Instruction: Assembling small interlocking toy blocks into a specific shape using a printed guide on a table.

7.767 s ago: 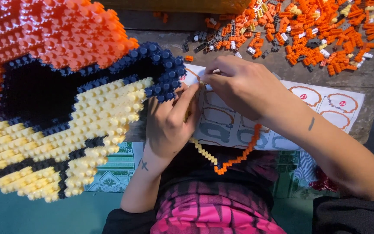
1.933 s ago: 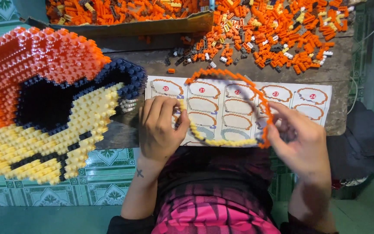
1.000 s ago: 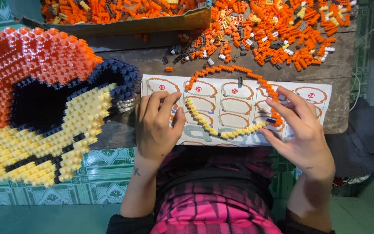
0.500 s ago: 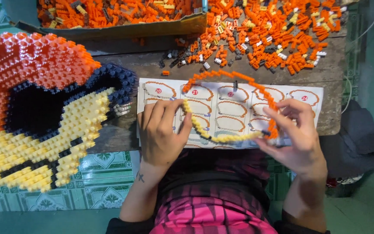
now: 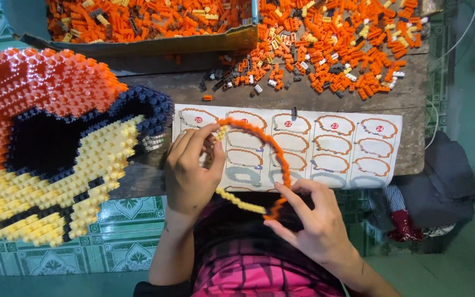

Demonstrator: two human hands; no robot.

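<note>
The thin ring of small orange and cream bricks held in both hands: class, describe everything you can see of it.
The thin ring of small orange and cream bricks is a single-row plastic loop, orange along the top and right, cream at the bottom. It is held over the printed instruction sheet. The left hand pinches its upper left; the right hand grips its lower end.

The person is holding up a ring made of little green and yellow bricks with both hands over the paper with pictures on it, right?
Not quite. The ring of little bricks is orange and yellow, not green and yellow, as the head view shows. The left hand and right hand do both hold it over the picture sheet.
</note>
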